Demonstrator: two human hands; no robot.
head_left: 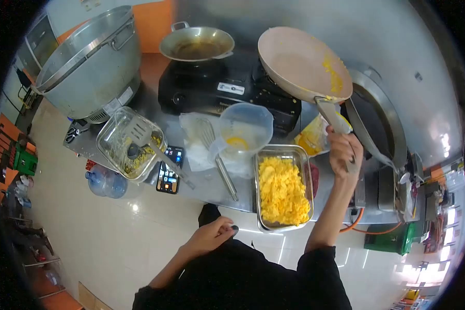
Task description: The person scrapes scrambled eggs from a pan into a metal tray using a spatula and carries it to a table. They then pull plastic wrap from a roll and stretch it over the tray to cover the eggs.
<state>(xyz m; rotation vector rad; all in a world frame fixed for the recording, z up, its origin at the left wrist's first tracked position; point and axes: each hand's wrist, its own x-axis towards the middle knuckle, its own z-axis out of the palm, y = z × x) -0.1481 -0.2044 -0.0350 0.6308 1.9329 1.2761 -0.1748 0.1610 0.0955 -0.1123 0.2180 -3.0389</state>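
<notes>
My right hand [344,152] is wrapped round the handle of a beige frying pan [299,59], with yellow egg bits stuck along its right side. The pan is raised and tilted over the right part of the stove. Below it, a rectangular metal tray [260,206] of scrambled eggs [283,191] sits at the counter's front edge. My left hand [214,235] is near my body, fingers curled in, with nothing visible in them. A whisk [222,168] lies beside a clear plastic measuring jug [250,126] holding some yellow liquid.
A black gas stove [201,88] carries a metal wok [196,44]. At left are a large pot [95,72] and a glass dish [108,147] with a slotted turner [163,155] across it. A phone [169,173] lies alongside. Another large pan [377,113] stands at right.
</notes>
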